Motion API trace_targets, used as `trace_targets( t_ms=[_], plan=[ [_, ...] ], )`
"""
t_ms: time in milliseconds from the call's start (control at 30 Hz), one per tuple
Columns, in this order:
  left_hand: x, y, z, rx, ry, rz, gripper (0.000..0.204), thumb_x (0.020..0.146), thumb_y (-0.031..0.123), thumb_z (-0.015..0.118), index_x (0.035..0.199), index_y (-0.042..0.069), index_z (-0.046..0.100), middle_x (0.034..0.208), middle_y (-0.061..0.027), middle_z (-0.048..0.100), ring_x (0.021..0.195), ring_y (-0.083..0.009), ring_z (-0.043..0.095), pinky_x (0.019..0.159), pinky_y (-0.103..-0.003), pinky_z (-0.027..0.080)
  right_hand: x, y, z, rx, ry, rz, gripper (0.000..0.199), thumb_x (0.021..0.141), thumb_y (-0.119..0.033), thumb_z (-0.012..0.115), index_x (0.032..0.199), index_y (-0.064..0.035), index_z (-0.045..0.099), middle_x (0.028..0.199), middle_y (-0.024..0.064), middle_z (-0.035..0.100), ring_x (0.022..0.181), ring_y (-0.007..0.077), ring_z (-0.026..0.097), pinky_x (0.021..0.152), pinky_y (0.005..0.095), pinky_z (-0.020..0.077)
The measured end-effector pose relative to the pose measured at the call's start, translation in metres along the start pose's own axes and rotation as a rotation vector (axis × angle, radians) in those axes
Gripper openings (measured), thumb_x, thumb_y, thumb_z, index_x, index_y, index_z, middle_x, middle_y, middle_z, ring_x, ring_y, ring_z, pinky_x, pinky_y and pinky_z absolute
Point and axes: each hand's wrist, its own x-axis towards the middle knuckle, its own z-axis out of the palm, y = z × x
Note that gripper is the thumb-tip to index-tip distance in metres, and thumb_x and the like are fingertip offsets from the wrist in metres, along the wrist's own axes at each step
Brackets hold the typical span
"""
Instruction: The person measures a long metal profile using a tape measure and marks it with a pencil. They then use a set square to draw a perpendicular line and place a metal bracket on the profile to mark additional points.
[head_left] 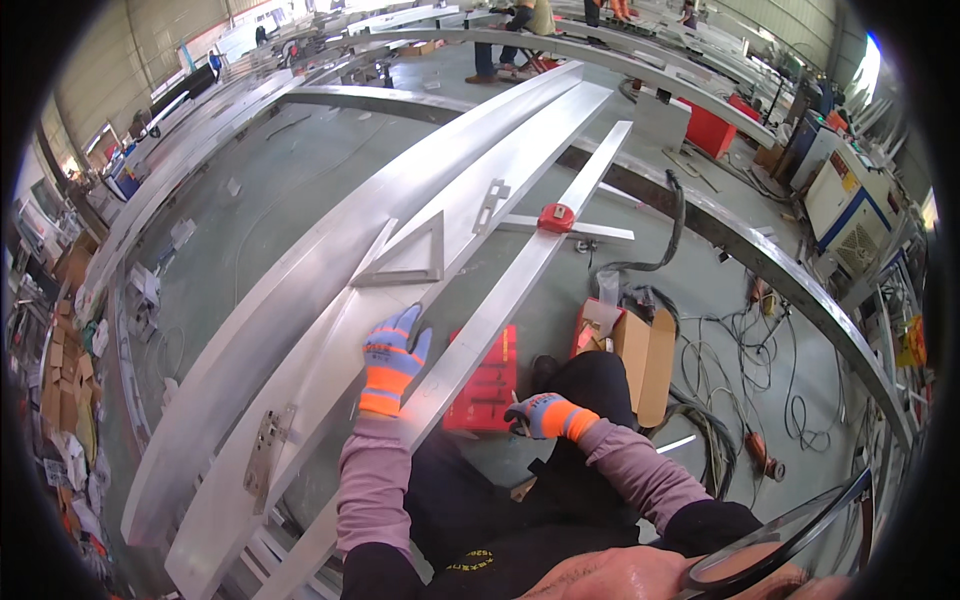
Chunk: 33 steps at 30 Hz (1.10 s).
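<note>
My left hand [396,350], in a grey-blue glove with an orange cuff, rests at the edge of a wide silver metal profile [330,345], fingers stretched and spread. My right hand [546,414], gloved alike, is held over my lap with its fingers curled; a small dark thing shows at the fingertips, too small to name. A metal set square [437,250] lies on the profile beyond my left hand. Farther up is a slotted metal plate [490,207], and nearer me a metal fitting [268,450]. A red tape measure [556,217] sits on a narrow bar [500,290].
A second long curved profile [330,230] lies to the left. On the floor are a red case [485,380], an open cardboard box [655,365], tangled cables [710,400] and an orange power tool [765,458]. A steel beam [790,285] curves along the right. Another person [515,30] is far off.
</note>
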Motion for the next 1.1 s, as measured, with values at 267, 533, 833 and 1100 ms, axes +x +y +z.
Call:
trace_targets(
  t_ms=[267, 533, 833, 1100],
  plan=[
    [0.001, -0.008, -0.013, -0.106, 0.030, -0.081, 0.038, 0.084, 0.023, 0.071, 0.119, 0.008, 0.069, 0.109, -0.0154, 0.071, 0.097, -0.0342, 0.068, 0.087, -0.042, 0.053, 0.000, -0.002, -0.006, -0.008, -0.027, 0.053, 0.038, 0.091, -0.042, 0.061, 0.122, -0.0200, 0.063, 0.105, 0.0152, 0.071, 0.101, 0.0362, 0.067, 0.088, 0.0454, 0.0515],
    [-0.007, -0.036, -0.007, -0.061, 0.196, -0.108, 0.029, 0.087, 0.018, 0.074, 0.114, 0.009, 0.071, 0.100, -0.0146, 0.072, 0.088, -0.0313, 0.069, 0.080, -0.040, 0.055, -0.015, 0.016, -0.033, 0.695, 0.635, -0.111, 0.024, 0.086, -0.014, 0.067, 0.109, -0.0086, 0.066, 0.089, 0.0151, 0.067, 0.083, 0.0336, 0.066, 0.073, 0.0446, 0.0528],
    [-0.003, -0.043, -0.016, -0.222, 0.201, -0.164, 0.029, 0.087, 0.017, 0.072, 0.116, 0.011, 0.072, 0.100, -0.0092, 0.073, 0.091, -0.0248, 0.071, 0.080, -0.034, 0.054, 0.057, 0.092, -0.239, -0.141, 1.265, 0.093, 0.058, 0.081, -0.029, 0.080, 0.132, -0.0098, 0.059, 0.117, 0.0106, 0.071, 0.111, 0.0293, 0.066, 0.095, 0.0372, 0.0522],
    [-0.003, -0.029, -0.022, -0.174, 0.162, -0.195, 0.027, 0.090, 0.009, 0.067, 0.117, 0.005, 0.071, 0.104, -0.0120, 0.073, 0.096, -0.0247, 0.070, 0.086, -0.033, 0.053, 0.095, 0.137, -0.272, -0.341, 0.809, 0.430, 0.057, 0.081, -0.022, 0.067, 0.137, -0.0280, 0.054, 0.141, 0.0095, 0.055, 0.122, 0.0323, 0.060, 0.101, 0.0416, 0.0491]
  ],
)
